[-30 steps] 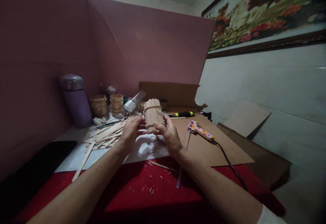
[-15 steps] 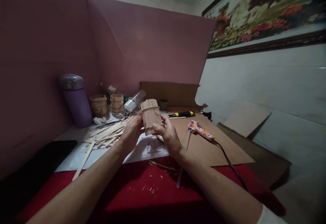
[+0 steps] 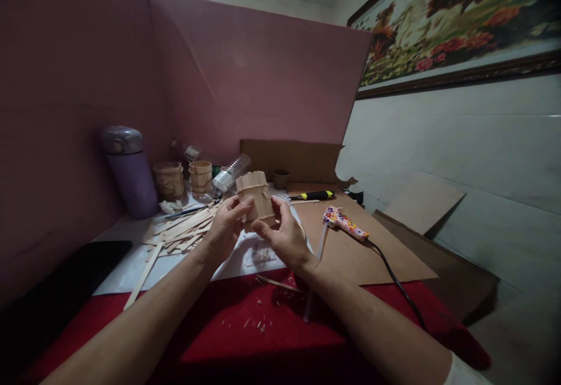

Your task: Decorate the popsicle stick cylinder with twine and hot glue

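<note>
Held up over the middle of the table is a small cup made of wooden craft sticks, with a twine band round its upper part and another near its base. My left hand grips its left side, thumb across the front. On the right and lower edge, my right hand is closed round it, thumb near the base. The cup leans a little to the left. Below it lies white paper with scraps on it. A pile of loose craft sticks spreads left of my hands.
A floral glue gun with a black cord rests on cardboard at right, near a yellow-black utility knife. Two stick cups, a plastic bottle and a purple tumbler stand or lie behind. Red cloth covers the front.
The cup has shifted slightly left and turned a little in my hands. My left thumb now lies across its front, and the right hand has moved left with it.
</note>
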Demonstrator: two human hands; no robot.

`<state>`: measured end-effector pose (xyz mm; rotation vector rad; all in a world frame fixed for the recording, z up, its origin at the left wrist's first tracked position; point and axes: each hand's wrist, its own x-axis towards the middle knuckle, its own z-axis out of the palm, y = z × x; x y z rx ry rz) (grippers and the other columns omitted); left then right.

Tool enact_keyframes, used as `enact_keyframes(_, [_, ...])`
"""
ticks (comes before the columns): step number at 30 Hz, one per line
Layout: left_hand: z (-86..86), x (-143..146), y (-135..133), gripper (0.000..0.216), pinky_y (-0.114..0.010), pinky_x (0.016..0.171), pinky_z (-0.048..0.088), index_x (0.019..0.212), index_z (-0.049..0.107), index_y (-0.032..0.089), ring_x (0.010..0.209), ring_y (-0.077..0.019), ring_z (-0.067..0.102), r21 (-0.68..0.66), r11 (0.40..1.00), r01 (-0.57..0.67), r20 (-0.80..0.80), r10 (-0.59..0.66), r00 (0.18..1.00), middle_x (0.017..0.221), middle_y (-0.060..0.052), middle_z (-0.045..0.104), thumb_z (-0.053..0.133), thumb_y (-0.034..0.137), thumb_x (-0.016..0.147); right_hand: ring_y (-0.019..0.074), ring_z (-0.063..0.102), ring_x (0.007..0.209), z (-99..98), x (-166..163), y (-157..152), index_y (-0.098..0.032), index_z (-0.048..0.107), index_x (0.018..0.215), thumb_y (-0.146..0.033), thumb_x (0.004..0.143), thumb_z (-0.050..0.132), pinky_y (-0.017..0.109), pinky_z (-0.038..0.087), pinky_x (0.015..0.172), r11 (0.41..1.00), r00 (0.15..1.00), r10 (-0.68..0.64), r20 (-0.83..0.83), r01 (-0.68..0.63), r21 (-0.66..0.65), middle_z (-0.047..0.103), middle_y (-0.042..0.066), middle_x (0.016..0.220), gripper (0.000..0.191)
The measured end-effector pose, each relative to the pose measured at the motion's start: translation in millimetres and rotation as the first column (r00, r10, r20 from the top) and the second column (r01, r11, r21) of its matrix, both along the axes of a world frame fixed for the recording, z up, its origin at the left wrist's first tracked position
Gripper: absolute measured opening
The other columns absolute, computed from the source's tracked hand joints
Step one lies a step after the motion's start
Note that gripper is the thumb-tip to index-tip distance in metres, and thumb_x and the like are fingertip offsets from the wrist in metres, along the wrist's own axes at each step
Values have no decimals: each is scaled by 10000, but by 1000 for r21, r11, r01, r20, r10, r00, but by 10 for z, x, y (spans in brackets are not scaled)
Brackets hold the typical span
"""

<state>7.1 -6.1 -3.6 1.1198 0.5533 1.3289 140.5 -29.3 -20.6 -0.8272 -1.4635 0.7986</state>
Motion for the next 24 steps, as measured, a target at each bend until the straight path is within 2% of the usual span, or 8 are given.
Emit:
enact_keyframes(4, [-35,20,26,473,-332,750,533,1042,608,119,853,-212,656,-18,997,-78,2,78,997,1013,-113,679,779,337,659,291,577,1099,-2,0,-36,-216,481,1236,-464,643,781,455,483,904,989,977,-150,152,145,42,574,134,1252,710])
enact_keyframes(6, [-62,29,46,489,-321,751,527,1029,604,122,859,-203,648,1,994,-113,-14,113,993,1017,-102,670,797,343,637,288,591,1073,5,1,-26,-206,489,1226,-451,644,780,462,483,899,985,971,-170,166,169,16,591,133,1227,695])
enact_keyframes(8, [-78,33,59,492,-306,727,519,1018,603,125,845,-192,644,19,992,-128,-39,128,991,1008,-94,663,791,384,644,271,619,1018,12,6,3,-188,503,1198,-445,658,763,438,503,864,990,986,-131,100,136,-43,617,130,1180,652])
enact_keyframes(12, [-76,27,60,501,-310,670,506,978,609,127,754,-179,645,17,995,-103,-71,104,992,933,-91,660,710,526,692,222,658,880,14,30,91,-167,536,1118,-451,704,703,337,544,707,986,986,-31,-166,2,-168,655,119,1096,529])
enact_keyframes(15, [-93,12,78,480,-268,579,477,860,614,134,645,-142,614,15,988,-157,-128,157,979,788,-44,634,697,570,679,179,662,776,3,55,147,-165,548,1073,-458,709,695,290,538,648,978,954,-59,-294,-4,-210,672,101,1051,490])
enact_keyframes(17, [-118,3,98,488,-227,470,404,739,604,134,524,-111,553,10,981,-192,-208,190,959,650,-15,588,684,609,664,165,656,733,-2,70,172,-166,549,1056,-462,699,704,284,537,642,975,935,-108,-337,33,-221,681,89,1008,489])
enact_keyframes(20, [-141,3,106,583,-217,399,300,618,606,120,409,-90,467,-74,992,-106,-329,76,941,531,-28,555,601,700,671,171,652,723,-1,85,188,-175,550,1045,-464,694,706,298,539,649,971,913,-168,-371,89,-220,686,76,953,481])
enact_keyframes(24, [-131,21,59,634,-227,430,317,689,690,88,419,-94,480,-202,971,125,-335,-188,923,588,-91,628,540,703,724,186,661,750,-7,84,198,-177,533,1051,-460,698,701,328,542,698,975,907,-159,-390,81,-208,683,82,973,483])
